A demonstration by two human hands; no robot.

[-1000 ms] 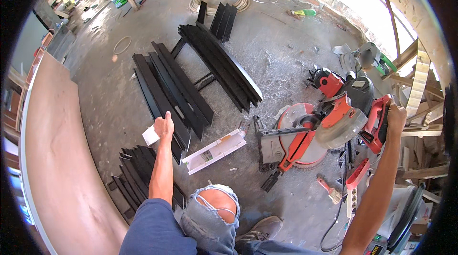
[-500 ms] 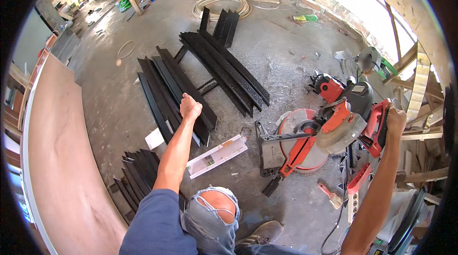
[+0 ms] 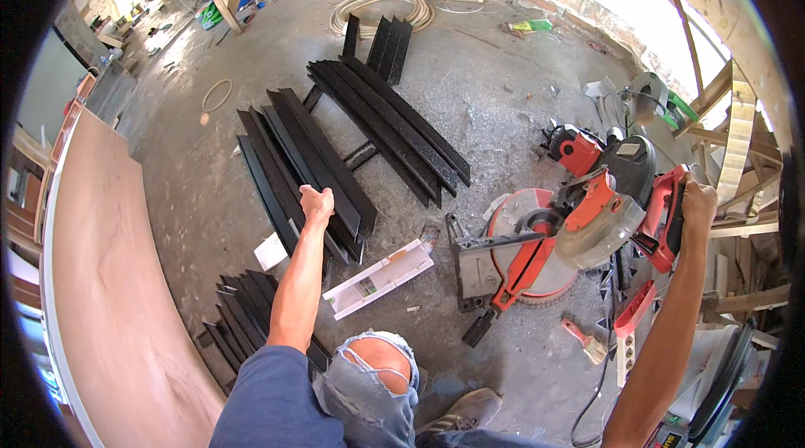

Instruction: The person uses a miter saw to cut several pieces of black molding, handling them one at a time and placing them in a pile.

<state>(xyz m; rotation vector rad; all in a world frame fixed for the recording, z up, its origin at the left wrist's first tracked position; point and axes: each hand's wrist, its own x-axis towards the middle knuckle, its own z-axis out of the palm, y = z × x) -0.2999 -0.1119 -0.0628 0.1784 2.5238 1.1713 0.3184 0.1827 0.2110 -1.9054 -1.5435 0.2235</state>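
My left hand (image 3: 317,205) is down at a row of long black metal bars (image 3: 327,158) on the floor ahead. Its fingers are closed at the edge of one bar, though my hand covers the exact grip. On the right, my right hand (image 3: 698,200) is wrapped round the red handle (image 3: 668,217) of a miter saw (image 3: 599,196). The saw's head is raised above its round base (image 3: 524,221), and a clear guard covers the blade. No bar lies on the saw base.
Farther ahead lie more black bars (image 3: 390,125) across dark supports, with shorter bars (image 3: 243,305) at my lower left. A white tray (image 3: 379,278), a paintbrush (image 3: 584,339) and a power strip (image 3: 625,356) lie nearby. A coiled hose (image 3: 419,16) rests by the brick wall; a wooden panel (image 3: 109,280) stands left.
My left hand has shifted slightly left and nearer to me along the bars. One bar in the row now sits closer to the right-hand bar. My right hand stays on the saw handle.
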